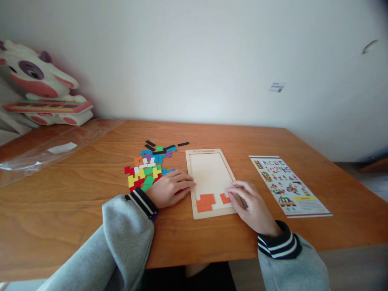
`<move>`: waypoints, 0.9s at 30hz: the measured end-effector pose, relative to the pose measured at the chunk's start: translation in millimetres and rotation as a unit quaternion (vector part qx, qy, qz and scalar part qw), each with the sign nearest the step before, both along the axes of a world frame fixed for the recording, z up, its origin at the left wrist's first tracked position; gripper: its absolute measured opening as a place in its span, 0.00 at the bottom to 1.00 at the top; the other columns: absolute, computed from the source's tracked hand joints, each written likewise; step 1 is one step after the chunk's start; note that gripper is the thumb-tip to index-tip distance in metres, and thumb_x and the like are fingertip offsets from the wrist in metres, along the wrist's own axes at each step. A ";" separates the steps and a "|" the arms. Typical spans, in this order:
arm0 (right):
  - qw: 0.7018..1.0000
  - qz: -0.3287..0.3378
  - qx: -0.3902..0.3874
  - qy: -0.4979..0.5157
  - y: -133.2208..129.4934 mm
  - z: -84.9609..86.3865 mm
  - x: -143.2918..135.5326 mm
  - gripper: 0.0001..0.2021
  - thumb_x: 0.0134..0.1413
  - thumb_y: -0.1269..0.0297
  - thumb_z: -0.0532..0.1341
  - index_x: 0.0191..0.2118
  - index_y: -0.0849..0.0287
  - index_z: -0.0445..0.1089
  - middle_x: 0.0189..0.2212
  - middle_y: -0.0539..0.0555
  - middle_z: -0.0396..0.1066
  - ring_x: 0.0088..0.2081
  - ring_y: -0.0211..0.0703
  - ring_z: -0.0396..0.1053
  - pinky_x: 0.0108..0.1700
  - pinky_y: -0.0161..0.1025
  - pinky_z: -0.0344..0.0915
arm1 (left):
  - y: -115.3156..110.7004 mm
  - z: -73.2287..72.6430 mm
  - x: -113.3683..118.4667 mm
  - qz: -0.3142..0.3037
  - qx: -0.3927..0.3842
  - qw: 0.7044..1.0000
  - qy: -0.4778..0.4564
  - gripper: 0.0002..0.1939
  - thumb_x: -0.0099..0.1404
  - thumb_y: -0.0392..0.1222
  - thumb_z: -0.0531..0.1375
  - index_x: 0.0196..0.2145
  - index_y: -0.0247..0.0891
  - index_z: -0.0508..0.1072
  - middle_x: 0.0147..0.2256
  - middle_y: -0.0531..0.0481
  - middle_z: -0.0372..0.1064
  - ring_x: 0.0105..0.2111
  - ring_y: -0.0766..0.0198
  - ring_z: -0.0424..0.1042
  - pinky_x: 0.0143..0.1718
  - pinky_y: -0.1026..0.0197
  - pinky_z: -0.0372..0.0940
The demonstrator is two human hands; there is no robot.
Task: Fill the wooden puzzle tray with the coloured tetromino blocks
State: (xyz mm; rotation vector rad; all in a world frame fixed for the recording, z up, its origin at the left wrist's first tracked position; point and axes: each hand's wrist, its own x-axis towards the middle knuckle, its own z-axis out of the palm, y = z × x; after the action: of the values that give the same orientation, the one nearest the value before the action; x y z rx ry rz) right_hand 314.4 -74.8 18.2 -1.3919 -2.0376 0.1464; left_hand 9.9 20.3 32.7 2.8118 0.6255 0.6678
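A light wooden tray point(190, 204) lies on the table, its inside mostly bare. Joined orange-red pieces point(205, 203) fill its lower left corner. Another orange-red piece point(224, 198) lies near the lower right, where the fingertips of my right hand point(247, 204) touch or pinch it; part of it is hidden by the fingers. My left hand point(172, 188) rests at the tray's left edge with its fingertips on the rim, fingers close together but not wrapped round anything. Left of the tray, flat coloured pieces point(148, 171) are heaped, some partly behind my left hand.
A printed pattern sheet point(291, 186) lies right of the tray. Black strips point(183, 144) lie at the back of the pile. A clear plastic bag point(87, 135) and a cow-shaped toy keyboard point(48, 107) are at the left. The wall stands behind the wooden table point(91, 194).
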 end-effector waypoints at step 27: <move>0.993 -0.004 0.045 -0.107 -46.7 -17.0 17.8 0.22 0.66 0.56 0.58 0.62 0.51 0.64 0.57 0.55 0.72 0.55 0.51 0.72 0.55 0.48 0.71 | 18.0 3.6 -31.6 0.284 0.128 0.950 -0.008 0.15 0.73 0.41 0.53 0.51 0.40 0.77 0.51 0.44 0.76 0.50 0.53 0.72 0.52 0.50 0.67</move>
State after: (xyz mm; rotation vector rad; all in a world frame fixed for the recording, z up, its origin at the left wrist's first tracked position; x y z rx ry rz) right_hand 332.2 -121.5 1.2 -1.4107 -2.1825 -0.1036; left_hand -21.6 38.3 36.2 2.8472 1.4721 0.9183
